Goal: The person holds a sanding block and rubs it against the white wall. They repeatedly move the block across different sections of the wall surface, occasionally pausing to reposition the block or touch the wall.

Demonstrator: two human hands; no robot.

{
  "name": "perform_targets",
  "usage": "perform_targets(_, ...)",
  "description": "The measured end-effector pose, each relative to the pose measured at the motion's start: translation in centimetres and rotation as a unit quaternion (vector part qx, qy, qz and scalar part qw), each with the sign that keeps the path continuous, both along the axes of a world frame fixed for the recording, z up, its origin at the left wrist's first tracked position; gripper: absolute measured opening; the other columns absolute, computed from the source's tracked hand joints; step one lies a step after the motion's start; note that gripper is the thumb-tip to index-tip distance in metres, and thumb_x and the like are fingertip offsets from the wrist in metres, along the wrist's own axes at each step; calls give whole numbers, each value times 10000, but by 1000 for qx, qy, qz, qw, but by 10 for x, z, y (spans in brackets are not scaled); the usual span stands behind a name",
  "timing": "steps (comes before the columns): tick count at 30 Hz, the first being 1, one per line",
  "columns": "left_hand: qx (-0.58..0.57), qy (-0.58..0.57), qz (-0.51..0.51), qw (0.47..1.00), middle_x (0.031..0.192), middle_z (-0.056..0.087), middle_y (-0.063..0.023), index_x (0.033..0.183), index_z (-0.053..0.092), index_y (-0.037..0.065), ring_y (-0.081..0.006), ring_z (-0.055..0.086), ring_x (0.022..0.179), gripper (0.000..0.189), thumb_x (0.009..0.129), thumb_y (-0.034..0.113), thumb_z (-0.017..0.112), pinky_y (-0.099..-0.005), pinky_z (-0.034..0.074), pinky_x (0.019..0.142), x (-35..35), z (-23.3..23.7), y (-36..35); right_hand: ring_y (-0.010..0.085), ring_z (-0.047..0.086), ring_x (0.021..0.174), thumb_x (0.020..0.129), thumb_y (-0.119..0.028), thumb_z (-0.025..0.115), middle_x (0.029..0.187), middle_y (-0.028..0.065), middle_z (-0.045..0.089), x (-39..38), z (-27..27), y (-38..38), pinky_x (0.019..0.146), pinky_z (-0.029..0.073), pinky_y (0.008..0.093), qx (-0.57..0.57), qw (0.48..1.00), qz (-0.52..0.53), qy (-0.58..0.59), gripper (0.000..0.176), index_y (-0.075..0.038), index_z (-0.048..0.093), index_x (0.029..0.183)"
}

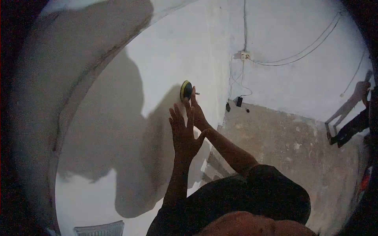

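Observation:
A round black pad with a yellow rim stands edge-on against the pale wall. My right hand reaches up to it, with fingers at its black back and lower edge, gripping it. A short pale stub sticks out just right of those fingertips. My left hand is raised beside and in front of my right hand, its fingers spread and holding nothing. The left fingertips come up just below the pad, and the left thumb overlaps my right wrist in this view.
A socket with cables hangs on the adjoining wall. A black adapter and small dark items lie by the wall's foot on the worn floor. Another person stands at far right. A grey slatted object is at lower left.

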State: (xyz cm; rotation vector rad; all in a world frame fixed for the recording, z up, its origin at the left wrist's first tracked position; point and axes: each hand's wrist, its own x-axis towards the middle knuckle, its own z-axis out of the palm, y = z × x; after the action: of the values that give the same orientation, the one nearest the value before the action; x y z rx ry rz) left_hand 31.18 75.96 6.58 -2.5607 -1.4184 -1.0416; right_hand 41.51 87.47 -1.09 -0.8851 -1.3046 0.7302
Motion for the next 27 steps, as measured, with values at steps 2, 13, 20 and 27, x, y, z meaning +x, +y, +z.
perform_targets(2,1,4,-9,1000,1609,7,-275,1569,206,175,-476,-24,1481,964,813,469,727,-627,57,1171,-3,-4,-3,364,397,1364,1014,-206,484,1535,286,273,-5,-13,-11,1058,415,441,46,984,-35,-170,742,-100,3,1569)
perform_targets(13,-77,-109,-64,989,1601,92,-274,1524,300,87,-455,82,1483,730,923,334,633,-587,164,1174,-8,-59,-16,447,412,1348,1045,-530,216,1479,379,292,23,40,-5,1098,368,451,-157,969,70,-176,754,-89,-139,1542)
perform_targets(20,-119,-42,-49,991,1582,151,-291,1516,321,87,-456,165,1467,714,927,337,638,-586,202,1162,-7,-147,-27,462,558,1182,1043,-512,266,1364,408,396,23,63,3,989,465,435,-156,968,74,-182,797,-13,-131,1521)
perform_targets(27,-83,75,-59,992,1580,113,-310,1478,368,37,-499,136,1456,734,932,473,591,-628,195,1148,8,-190,8,464,467,1297,1029,-554,240,1389,405,407,-8,86,-40,1121,347,460,-95,968,25,-230,848,-14,-216,1498)
